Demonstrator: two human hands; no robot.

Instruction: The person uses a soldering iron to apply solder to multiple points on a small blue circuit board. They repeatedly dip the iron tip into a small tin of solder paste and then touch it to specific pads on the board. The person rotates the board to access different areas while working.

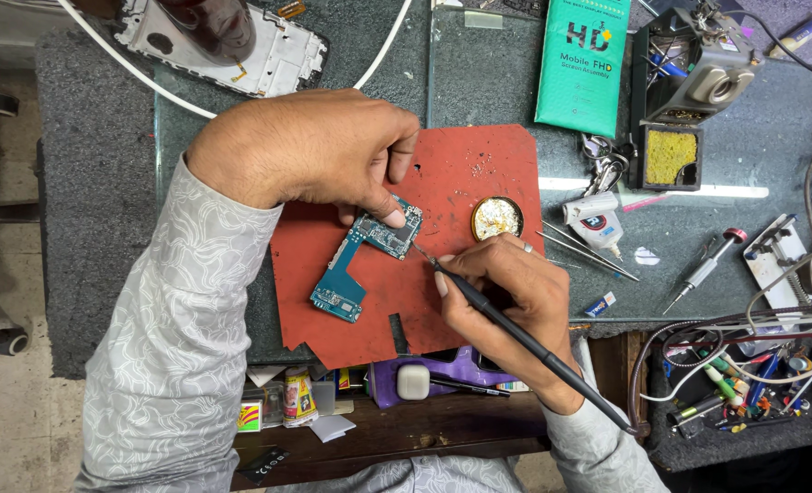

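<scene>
1. The left hand (310,151) reaches in from the left and presses the blue-green circuit board (369,256) down onto the red mat (479,164), thumb and fingertips closed on the board's upper right end.
2. The right hand (506,292) is clamped around a slim black soldering iron (525,342), held like a pen; its tip meets the right edge of the board, just beside the left thumb.
3. The board is L-shaped and lies near the middle of the mat, its long leg running down toward the mat's lower left corner.
4. A small round tin (496,218) with pale gold contents sits on the mat close to its right edge, just above the right hand.
5. The mat rests on a glass-topped worktop (479,82) (scuffed and grey-green), with dark rough matting along its left edge.
6. At the worktop's far left corner lies an opened phone frame (269,50); a white cable (132,73) crosses beside it.
7. Toward the far right stand a green flat package (584,64) and an iron stand with a yellow sponge (669,155).
8. Tweezers (580,251), a small glue bottle (598,224) and a screwdriver (703,269) lie right of the mat.
9. Tangled wires (753,338) crowd the near right corner; a lower wooden shelf (406,429) holds small boxes, and a worn floor (9,411) shows at left
</scene>
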